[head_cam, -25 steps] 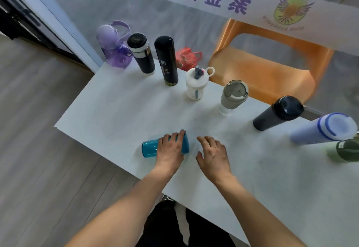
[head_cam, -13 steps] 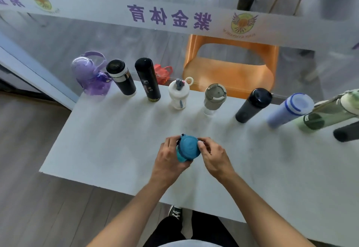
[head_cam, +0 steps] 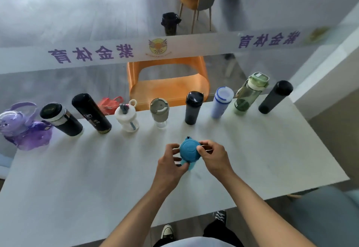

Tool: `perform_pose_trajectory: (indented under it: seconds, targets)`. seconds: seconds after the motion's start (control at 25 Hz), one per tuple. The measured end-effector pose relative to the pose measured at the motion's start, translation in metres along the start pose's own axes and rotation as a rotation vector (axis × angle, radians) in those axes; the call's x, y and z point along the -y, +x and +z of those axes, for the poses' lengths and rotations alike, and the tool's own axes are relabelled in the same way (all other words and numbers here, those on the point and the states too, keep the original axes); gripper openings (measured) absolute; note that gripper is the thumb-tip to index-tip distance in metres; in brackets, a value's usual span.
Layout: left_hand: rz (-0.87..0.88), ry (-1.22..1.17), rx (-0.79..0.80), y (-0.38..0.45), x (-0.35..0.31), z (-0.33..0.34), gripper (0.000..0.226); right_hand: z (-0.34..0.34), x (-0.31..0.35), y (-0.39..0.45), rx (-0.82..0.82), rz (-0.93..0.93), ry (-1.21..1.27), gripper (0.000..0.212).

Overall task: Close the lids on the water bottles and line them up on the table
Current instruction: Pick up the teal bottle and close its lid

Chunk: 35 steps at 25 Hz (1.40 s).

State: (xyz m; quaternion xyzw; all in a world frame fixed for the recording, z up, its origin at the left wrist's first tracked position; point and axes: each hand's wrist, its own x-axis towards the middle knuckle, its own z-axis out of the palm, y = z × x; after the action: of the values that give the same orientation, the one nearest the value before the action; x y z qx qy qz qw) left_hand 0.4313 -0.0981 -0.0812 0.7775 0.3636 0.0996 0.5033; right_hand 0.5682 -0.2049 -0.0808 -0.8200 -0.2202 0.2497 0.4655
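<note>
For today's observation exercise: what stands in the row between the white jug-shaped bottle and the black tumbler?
In the head view, only the grey-lidded cup stands between the white jug-shaped bottle and the black tumbler.

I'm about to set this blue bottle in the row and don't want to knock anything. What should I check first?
1. Left hand grips the blue bottle: ok.
2. Right hand on its lid: ok.
3. Lid fully closed: cannot tell.
4. Row upright, from the purple jug to the dark bottle: ok.
5. Free table in front of the row: ok.
6. Gap in the row wide enough: cannot tell.
</note>
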Motion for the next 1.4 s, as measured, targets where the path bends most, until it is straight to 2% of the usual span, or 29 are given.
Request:
perform_pose_trajectory:
  seconds: [0.16, 0.32, 0.56, 0.84, 1.08, 1.4]
  targets:
    - [0.056, -0.002, 0.110, 0.023, -0.046, 0.057, 0.056, -0.067, -0.026, 0.014, -0.103, 0.023, 0.037, 0.017]
    - [0.079, 0.014, 0.143, 0.048, -0.095, 0.137, 0.052, -0.148, -0.068, 0.035, -0.181, 0.079, 0.070, 0.018]
    - [0.038, 0.035, 0.155, 0.074, -0.172, 0.266, 0.055, -0.272, -0.135, 0.074, -0.209, 0.158, 0.066, 0.023]
    - [-0.057, -0.024, 0.249, 0.127, -0.250, 0.371, 0.054, -0.385, -0.176, 0.138, -0.302, 0.198, 0.148, 0.019]
    - [-0.069, 0.001, 0.286, 0.199, -0.295, 0.420, 0.057, -0.441, -0.181, 0.224, -0.336, 0.178, 0.103, 0.022]
    - [-0.075, 0.066, 0.288, 0.261, -0.316, 0.446, 0.063, -0.458, -0.186, 0.300, -0.363, 0.161, 0.091, 0.021]
